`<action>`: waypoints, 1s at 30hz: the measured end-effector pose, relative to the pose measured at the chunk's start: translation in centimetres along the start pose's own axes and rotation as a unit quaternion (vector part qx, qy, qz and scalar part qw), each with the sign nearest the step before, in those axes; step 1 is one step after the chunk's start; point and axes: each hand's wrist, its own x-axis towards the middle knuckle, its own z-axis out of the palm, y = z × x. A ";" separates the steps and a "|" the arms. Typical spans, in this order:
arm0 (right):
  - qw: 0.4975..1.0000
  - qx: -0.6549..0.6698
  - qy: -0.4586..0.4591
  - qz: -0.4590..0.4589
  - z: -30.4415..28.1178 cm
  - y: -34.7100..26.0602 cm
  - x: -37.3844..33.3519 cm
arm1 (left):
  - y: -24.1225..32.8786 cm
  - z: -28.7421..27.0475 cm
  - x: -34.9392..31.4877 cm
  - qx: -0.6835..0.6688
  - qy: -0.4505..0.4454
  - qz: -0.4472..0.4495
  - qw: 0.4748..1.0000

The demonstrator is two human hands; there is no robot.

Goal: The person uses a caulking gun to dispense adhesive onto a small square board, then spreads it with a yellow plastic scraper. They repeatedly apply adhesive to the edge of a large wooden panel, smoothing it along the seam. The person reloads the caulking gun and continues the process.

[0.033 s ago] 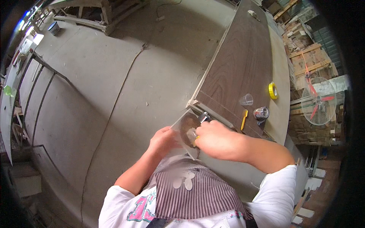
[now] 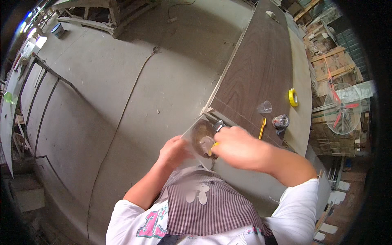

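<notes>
In front of my apron, a pale flat board (image 2: 187, 134) carries a brown smeared patch (image 2: 201, 127) with a lighter, whitish lump (image 2: 206, 143) in it. My left hand (image 2: 174, 152) is closed on the board's left edge, its fingers partly blurred. Over the right side of the patch, my right hand (image 2: 237, 147) is closed round a small tool with a yellow part (image 2: 213, 148); most of the tool is hidden by the hand. A dark and silvery metal piece (image 2: 219, 125) shows just beyond my right knuckles, beside the table corner.
A long table with a dark wood-grain panel (image 2: 257, 69) stretches away to the right. On it are a yellow stick-like tool (image 2: 262, 128), a clear cup (image 2: 265, 107), a dark-filled jar (image 2: 281, 122) and a yellow tape roll (image 2: 293, 97). A caged fan (image 2: 342, 108) stands at right; a cable (image 2: 130, 98) crosses the floor.
My right hand has shifted slightly right with the yellow tool, uncovering more of the brown patch and the whitish lump. My left hand stays on the board's edge.
</notes>
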 end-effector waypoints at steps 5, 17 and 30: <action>0.920 0.294 0.222 0.130 1.8 3.4 -4.5 | -0.9 -2.3 -0.8 -0.167 -0.004 0.052 0.985; 0.836 0.328 0.406 0.167 12.3 -0.5 -4.7 | 1.4 2.7 -2.1 -0.282 0.046 0.099 0.953; 0.881 0.297 0.338 0.145 10.9 0.1 -6.8 | 0.9 3.2 -2.1 -0.255 0.043 0.177 0.950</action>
